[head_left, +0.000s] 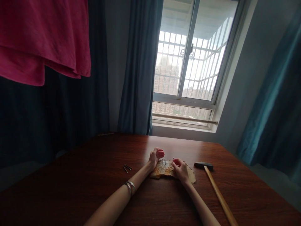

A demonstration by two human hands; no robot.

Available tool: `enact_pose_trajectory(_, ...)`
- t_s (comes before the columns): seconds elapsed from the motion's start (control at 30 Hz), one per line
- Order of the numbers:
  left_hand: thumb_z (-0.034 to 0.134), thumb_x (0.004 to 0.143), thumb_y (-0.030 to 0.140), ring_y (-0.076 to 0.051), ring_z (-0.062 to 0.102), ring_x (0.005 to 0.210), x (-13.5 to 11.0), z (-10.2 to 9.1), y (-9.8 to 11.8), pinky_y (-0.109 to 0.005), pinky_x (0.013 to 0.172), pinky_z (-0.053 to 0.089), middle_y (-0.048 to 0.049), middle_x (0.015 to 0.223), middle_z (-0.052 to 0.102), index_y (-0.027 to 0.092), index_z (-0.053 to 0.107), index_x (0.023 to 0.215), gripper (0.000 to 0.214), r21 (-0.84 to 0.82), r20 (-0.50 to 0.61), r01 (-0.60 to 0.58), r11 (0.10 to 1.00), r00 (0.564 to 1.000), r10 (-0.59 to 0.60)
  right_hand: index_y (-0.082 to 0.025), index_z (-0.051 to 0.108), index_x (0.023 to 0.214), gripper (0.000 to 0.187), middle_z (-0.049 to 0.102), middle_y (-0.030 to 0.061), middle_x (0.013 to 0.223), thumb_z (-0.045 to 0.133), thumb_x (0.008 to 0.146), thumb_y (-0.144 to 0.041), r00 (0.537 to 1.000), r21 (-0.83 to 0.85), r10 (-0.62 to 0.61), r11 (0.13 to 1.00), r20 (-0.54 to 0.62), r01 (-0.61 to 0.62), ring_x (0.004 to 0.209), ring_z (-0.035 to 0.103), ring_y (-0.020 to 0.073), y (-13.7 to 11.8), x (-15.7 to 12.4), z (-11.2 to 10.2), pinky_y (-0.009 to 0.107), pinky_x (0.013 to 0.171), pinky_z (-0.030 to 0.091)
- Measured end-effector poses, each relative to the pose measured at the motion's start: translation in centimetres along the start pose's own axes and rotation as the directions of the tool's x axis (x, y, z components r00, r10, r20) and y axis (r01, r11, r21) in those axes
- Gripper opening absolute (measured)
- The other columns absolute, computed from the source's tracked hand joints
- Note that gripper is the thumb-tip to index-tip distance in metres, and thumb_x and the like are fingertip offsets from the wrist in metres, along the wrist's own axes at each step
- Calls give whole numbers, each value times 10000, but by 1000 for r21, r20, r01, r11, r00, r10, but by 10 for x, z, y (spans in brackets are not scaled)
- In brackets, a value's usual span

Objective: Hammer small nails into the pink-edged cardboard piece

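Observation:
A piece of board (162, 172), light brown and dotted with many small holes, lies on the table. Several nails (163, 162) stand upright in a row near its far side. My right hand (180, 169) is over the board's right part, thumb and fingertips pinching a nail (173, 159) that points up; whether its tip touches the board is hidden. At the board's left end, my left hand (155, 157) rests on its side with the fingers stretched out, holding nothing. Metal bracelets circle the left wrist.
Right of the board lies a hammer (215, 185) with a wooden handle and dark head. A few loose nails (127, 168) lie to the left on the dark wooden table (94, 175). Behind are a barred window (185, 62) and blue curtains (141, 62); pink cloth (47, 37) hangs upper left.

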State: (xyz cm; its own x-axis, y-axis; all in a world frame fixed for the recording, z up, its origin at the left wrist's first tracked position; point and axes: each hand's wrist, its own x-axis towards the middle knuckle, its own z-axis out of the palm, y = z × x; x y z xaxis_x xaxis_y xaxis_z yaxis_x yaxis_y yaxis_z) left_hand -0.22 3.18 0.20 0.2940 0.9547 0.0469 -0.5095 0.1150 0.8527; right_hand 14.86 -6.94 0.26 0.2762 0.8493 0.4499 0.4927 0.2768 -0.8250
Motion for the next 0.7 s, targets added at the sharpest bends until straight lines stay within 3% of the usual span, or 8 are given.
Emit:
enact_pose_trajectory(0.3,494,702,555,-178,610,645,-10,5,3,-314,708,461,-103,684,651,94,620,755,481,120,34,-43,992,999,39,-175,634,760,274,671,58,722,549,718,-432,1000,27,0,1000,15,0,678,625,201,1,7,3,300,640,486)
enact_pose_trajectory(0.57,501,705,469,-168,592,633,-7,4,-2,-299,687,446,-79,649,633,104,621,759,388,121,39,-74,990,997,69,-181,641,755,232,661,34,701,525,730,-380,985,10,-54,999,162,53,623,600,167,-4,17,15,261,590,470)
enact_pose_trajectory(0.7,518,687,429,-166,589,637,-7,3,-4,-296,680,442,-69,650,632,107,627,766,348,137,32,-80,987,997,76,-180,648,770,242,655,26,684,509,738,-375,984,24,-59,998,169,56,591,588,156,-3,13,17,246,550,457)
